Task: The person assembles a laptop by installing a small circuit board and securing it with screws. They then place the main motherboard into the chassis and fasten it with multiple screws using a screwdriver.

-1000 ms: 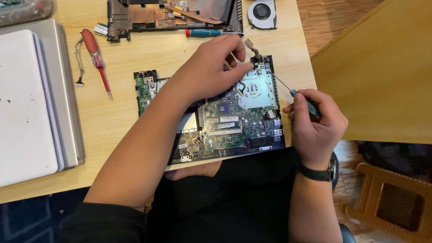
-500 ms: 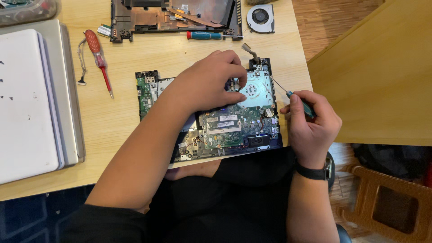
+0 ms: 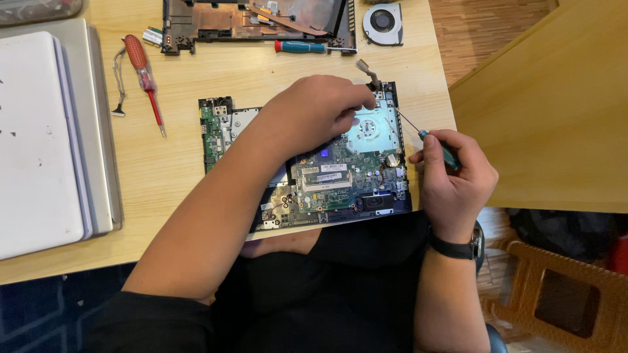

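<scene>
An opened laptop base with a green circuit board point(image 3: 340, 176) lies on the wooden table point(image 3: 183, 163) in front of me. My left hand point(image 3: 320, 111) reaches across it and pinches something small at the board's top right corner, beside a bent metal bracket point(image 3: 367, 72). My right hand point(image 3: 451, 183) hovers at the board's right edge, gripping a thin teal-handled screwdriver point(image 3: 435, 144) whose tip points toward that same corner. A dark watch sits on my right wrist.
A red-handled screwdriver point(image 3: 144, 75) lies at the left, a teal-handled one point(image 3: 301, 47) at the back. A stripped laptop shell point(image 3: 255, 19) and a round fan point(image 3: 383, 23) lie at the far edge. White and silver laptops point(image 3: 46, 137) are stacked at left. A brown stool point(image 3: 562, 287) stands lower right.
My left hand has slid slightly down and closed more tightly at the board's top right corner. My right hand with the screwdriver has barely shifted.
</scene>
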